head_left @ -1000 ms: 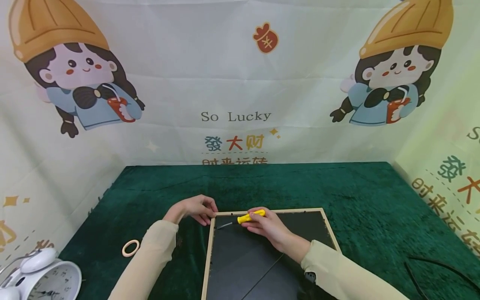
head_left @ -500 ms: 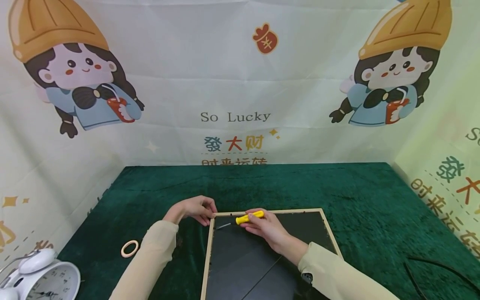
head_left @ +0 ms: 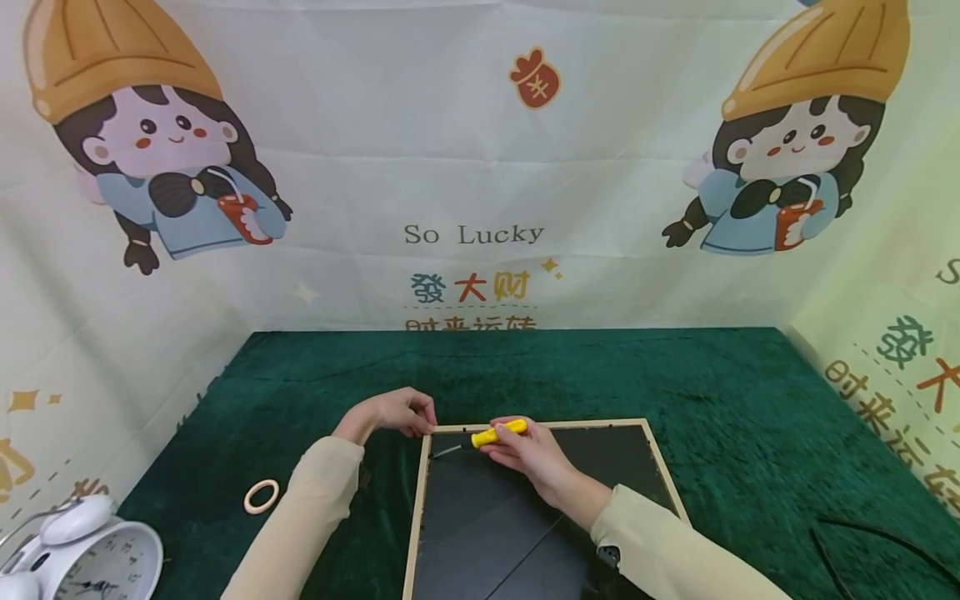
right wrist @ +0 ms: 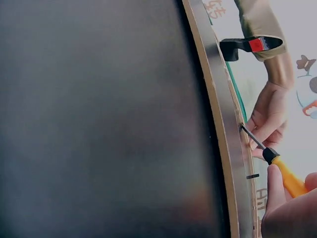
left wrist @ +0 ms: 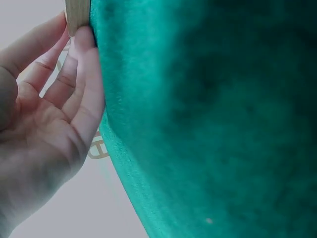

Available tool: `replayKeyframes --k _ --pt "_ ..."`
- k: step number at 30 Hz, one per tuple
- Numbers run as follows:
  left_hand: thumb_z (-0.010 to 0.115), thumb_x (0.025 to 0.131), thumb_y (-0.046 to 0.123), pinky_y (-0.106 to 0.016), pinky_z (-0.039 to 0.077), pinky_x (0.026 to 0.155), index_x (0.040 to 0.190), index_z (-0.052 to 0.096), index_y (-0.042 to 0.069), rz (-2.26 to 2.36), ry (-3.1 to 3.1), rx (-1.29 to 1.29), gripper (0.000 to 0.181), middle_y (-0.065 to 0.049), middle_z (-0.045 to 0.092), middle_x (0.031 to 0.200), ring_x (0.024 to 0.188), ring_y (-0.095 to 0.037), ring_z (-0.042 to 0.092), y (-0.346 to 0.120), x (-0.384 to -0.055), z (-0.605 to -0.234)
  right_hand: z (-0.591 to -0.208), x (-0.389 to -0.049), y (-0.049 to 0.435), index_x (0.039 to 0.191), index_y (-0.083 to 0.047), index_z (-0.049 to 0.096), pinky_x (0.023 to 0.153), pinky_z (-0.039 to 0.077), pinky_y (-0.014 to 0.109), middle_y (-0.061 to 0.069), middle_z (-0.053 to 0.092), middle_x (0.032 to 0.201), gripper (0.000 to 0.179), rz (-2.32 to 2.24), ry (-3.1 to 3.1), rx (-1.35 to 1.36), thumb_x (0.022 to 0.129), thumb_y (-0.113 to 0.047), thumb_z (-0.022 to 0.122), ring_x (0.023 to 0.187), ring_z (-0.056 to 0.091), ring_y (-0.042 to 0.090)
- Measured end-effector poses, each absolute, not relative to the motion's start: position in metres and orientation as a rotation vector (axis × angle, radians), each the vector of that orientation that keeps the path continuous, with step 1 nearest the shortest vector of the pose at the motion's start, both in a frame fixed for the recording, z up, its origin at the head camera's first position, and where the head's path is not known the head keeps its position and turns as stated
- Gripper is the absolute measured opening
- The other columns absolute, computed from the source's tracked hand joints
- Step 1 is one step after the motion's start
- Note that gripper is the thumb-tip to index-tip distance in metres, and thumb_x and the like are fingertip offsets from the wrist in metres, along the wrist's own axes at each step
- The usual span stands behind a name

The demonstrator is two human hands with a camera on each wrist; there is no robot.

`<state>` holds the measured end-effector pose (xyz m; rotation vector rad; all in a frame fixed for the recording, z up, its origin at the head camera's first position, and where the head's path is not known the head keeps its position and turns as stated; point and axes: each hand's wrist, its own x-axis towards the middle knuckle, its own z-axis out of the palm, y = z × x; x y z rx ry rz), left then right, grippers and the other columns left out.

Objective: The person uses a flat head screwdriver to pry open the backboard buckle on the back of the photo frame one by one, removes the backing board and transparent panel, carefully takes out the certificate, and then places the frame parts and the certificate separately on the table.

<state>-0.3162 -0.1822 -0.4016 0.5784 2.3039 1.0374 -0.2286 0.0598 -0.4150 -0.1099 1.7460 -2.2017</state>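
Note:
A wooden frame [head_left: 414,537] with a dark backing board [head_left: 472,521] lies face down on the green cloth in the head view. At its far left corner my left hand [head_left: 396,412] pinches the wood between thumb and fingers; the left wrist view shows the fingertips [left wrist: 84,37] on the frame's end [left wrist: 78,17]. My right hand [head_left: 542,463] grips the yellow handle of a screwdriver [head_left: 499,433]. Its shaft slants left, the tip close to the inner left edge near that corner. From the right wrist, the screwdriver's tip [right wrist: 242,125] appears to meet the frame's inner edge.
A peach-coloured ring [head_left: 261,497] lies left of my left forearm. At the lower left stands a white alarm clock [head_left: 97,558]. Black curved strips [head_left: 885,529] rest at the right. Small dark tabs [right wrist: 253,176] stick out along the frame's inner edge.
My right hand and forearm have shifted slightly left with the screwdriver, its tip staying by the same corner. My left wrist has turned a little, its fingers still at the corner.

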Motion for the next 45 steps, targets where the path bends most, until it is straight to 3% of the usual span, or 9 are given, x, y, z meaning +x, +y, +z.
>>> replayKeyframes --k 9,18,35,45 --pt "0.057 0.085 0.004 -0.032 0.049 0.066 0.084 0.060 -0.001 1.099 2.244 0.539 0.007 -0.006 0.058 0.080 0.066 -0.015 0.055 -0.185 -0.319 -0.404 -0.411 -0.224 0.050 0.114 0.006 0.049 0.077 0.045 0.030 0.013 0.056 0.103 0.038 -2.066 2.061 -0.358 0.088 -0.021 0.054 0.091 0.058 0.026" --pt "0.057 0.085 0.004 -0.032 0.049 0.066 0.084 0.060 -0.001 1.120 2.230 0.537 0.007 -0.006 0.058 0.079 0.065 -0.015 0.055 -0.183 -0.319 -0.404 -0.410 -0.227 0.045 0.114 0.006 0.048 0.073 0.047 0.030 0.016 0.057 0.100 0.035 -2.149 2.049 -0.137 0.090 -0.019 0.052 0.085 0.061 0.024" --pt "0.055 0.086 0.006 -0.031 0.048 0.065 0.087 0.061 -0.002 1.146 2.203 0.490 0.009 -0.007 0.056 0.078 0.064 -0.015 0.053 -0.186 -0.320 -0.403 -0.407 -0.232 0.057 0.114 0.007 0.048 0.079 0.044 0.033 0.015 0.056 0.104 0.037 -1.998 2.011 -0.348 0.089 -0.020 0.054 0.091 0.059 0.026" --pt "0.056 0.086 0.006 -0.032 0.049 0.066 0.086 0.061 -0.002 1.150 2.200 0.493 0.009 -0.007 0.057 0.078 0.065 -0.015 0.054 -0.186 -0.320 -0.406 -0.404 -0.225 0.043 0.106 0.001 0.056 0.071 0.048 0.026 0.009 0.058 0.096 0.027 -1.877 2.337 -0.539 0.089 -0.020 0.054 0.083 0.060 0.020"
